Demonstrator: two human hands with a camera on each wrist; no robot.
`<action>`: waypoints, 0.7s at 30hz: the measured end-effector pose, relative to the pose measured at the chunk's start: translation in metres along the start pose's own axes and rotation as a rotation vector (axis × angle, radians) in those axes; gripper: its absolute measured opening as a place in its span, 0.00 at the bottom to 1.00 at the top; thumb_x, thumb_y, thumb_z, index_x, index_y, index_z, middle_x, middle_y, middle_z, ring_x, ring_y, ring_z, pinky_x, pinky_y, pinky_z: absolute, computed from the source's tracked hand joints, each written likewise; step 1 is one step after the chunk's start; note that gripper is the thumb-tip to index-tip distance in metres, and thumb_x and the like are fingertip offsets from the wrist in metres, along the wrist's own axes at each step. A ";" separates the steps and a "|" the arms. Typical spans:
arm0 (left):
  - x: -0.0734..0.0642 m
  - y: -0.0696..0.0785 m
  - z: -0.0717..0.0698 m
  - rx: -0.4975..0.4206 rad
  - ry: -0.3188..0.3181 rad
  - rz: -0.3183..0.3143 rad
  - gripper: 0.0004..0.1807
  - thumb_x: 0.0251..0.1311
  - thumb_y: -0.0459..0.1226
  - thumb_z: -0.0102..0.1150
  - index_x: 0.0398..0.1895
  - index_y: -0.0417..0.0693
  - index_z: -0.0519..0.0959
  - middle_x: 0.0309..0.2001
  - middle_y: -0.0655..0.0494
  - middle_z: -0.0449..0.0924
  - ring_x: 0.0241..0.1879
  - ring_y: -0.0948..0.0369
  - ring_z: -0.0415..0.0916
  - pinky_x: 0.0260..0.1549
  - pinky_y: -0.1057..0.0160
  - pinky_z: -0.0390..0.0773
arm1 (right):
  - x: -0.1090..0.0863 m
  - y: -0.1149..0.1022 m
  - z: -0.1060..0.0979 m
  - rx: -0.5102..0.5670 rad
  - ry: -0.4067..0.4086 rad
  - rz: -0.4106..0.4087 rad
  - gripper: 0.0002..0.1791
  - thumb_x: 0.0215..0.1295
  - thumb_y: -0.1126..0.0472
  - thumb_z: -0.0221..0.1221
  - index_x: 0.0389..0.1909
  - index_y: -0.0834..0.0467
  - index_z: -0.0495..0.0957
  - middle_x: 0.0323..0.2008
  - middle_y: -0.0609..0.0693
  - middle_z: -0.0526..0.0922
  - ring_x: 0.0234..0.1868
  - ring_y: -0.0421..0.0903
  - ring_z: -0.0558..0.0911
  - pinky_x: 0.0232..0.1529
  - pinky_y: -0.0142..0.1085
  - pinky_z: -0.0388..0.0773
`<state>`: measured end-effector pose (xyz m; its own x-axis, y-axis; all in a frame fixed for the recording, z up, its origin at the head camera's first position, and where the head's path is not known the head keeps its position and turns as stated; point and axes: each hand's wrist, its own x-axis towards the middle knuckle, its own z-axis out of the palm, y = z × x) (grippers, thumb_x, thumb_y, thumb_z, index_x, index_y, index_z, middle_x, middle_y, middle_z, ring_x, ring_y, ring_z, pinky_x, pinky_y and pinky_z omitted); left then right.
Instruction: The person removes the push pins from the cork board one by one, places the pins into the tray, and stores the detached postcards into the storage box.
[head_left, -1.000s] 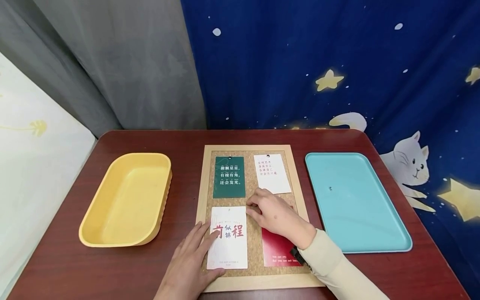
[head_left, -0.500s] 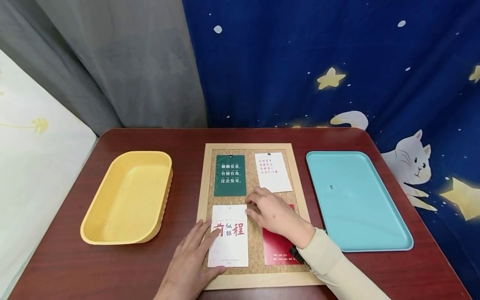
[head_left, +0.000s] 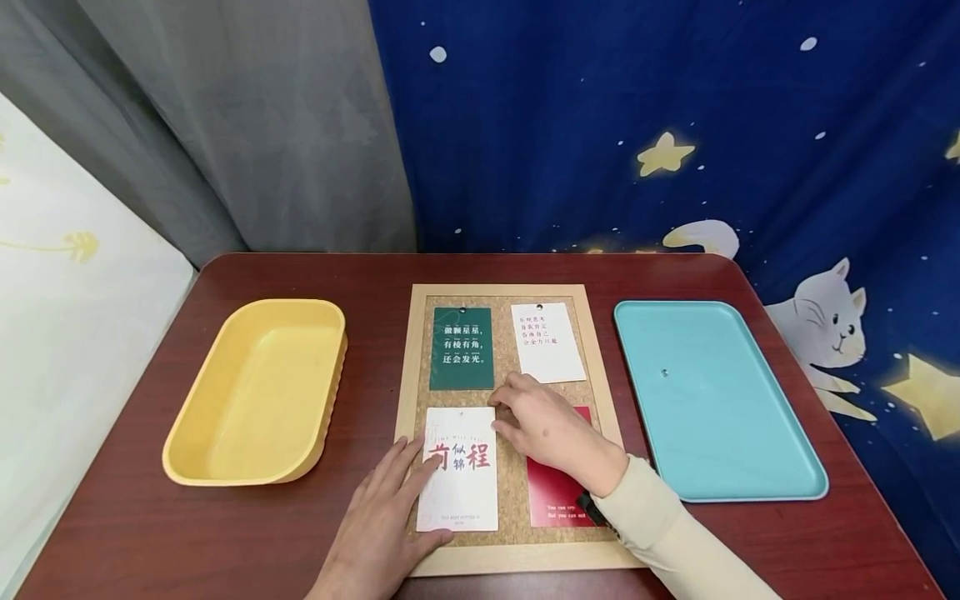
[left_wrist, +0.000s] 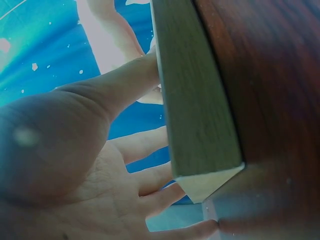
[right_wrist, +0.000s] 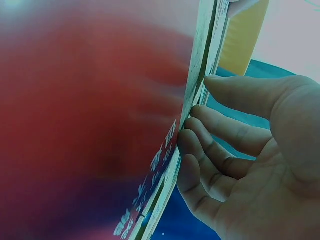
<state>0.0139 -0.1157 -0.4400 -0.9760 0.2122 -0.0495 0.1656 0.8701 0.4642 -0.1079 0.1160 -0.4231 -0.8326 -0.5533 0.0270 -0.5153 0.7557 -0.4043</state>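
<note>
A rectangular cork board with a pale wooden frame (head_left: 513, 512) lies flat on a dark red-brown wooden table (head_left: 371, 333) and serves as the reference for all positions. Four cards are arranged on the board: a dark green card with white characters (head_left: 461, 371) at its far left, a white card with small red lines of text (head_left: 551, 362) at its far right, a white card with large red and blue characters (head_left: 459, 496) at its near left, and a red card with white lettering (head_left: 553, 490) at its near right, partly covered by the right arm. A small dark round pin (head_left: 462, 310) sits at the top edge of the green card. The left hand (head_left: 381, 517) is spread, fingers extended over the board's left edge, with index finger and thumb reaching the near-left card. The right hand (head_left: 553, 427) has bent fingers, its tips at the middle of the board beside that card's upper right corner; whether it pinches anything cannot be determined. A deep yellow plastic tub (head_left: 255, 400) stands left of the board. A shallow light-blue tray (head_left: 723, 417), bearing a small shiny object (head_left: 664, 373), lies to the board's right.
</note>
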 end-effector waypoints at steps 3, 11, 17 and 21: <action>0.000 0.000 0.000 0.001 0.004 0.003 0.47 0.45 0.53 0.83 0.72 0.56 0.75 0.80 0.54 0.63 0.81 0.47 0.58 0.68 0.34 0.70 | 0.000 -0.001 0.000 0.004 -0.001 -0.009 0.13 0.66 0.57 0.70 0.49 0.57 0.86 0.43 0.46 0.82 0.41 0.40 0.78 0.42 0.35 0.80; 0.000 -0.001 0.001 -0.002 0.009 0.010 0.47 0.46 0.53 0.82 0.72 0.55 0.74 0.80 0.54 0.63 0.81 0.47 0.57 0.68 0.34 0.70 | 0.002 -0.001 0.001 0.007 -0.002 0.003 0.12 0.68 0.56 0.69 0.46 0.57 0.87 0.40 0.45 0.81 0.37 0.39 0.74 0.40 0.34 0.78; 0.000 -0.001 0.000 0.002 -0.003 0.004 0.47 0.47 0.53 0.81 0.73 0.55 0.74 0.80 0.53 0.62 0.81 0.47 0.56 0.68 0.33 0.69 | 0.005 -0.001 0.001 0.069 0.007 0.036 0.09 0.68 0.57 0.69 0.43 0.58 0.86 0.38 0.46 0.83 0.38 0.40 0.79 0.43 0.36 0.80; 0.000 -0.001 0.000 0.002 -0.008 0.006 0.47 0.48 0.54 0.81 0.73 0.55 0.74 0.81 0.53 0.62 0.81 0.47 0.56 0.68 0.33 0.69 | 0.007 -0.001 0.001 0.153 -0.006 0.077 0.07 0.68 0.59 0.68 0.41 0.57 0.83 0.34 0.44 0.82 0.35 0.38 0.79 0.38 0.32 0.79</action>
<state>0.0136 -0.1167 -0.4409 -0.9737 0.2212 -0.0537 0.1721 0.8698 0.4625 -0.1127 0.1111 -0.4231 -0.8668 -0.4985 -0.0148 -0.4129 0.7339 -0.5394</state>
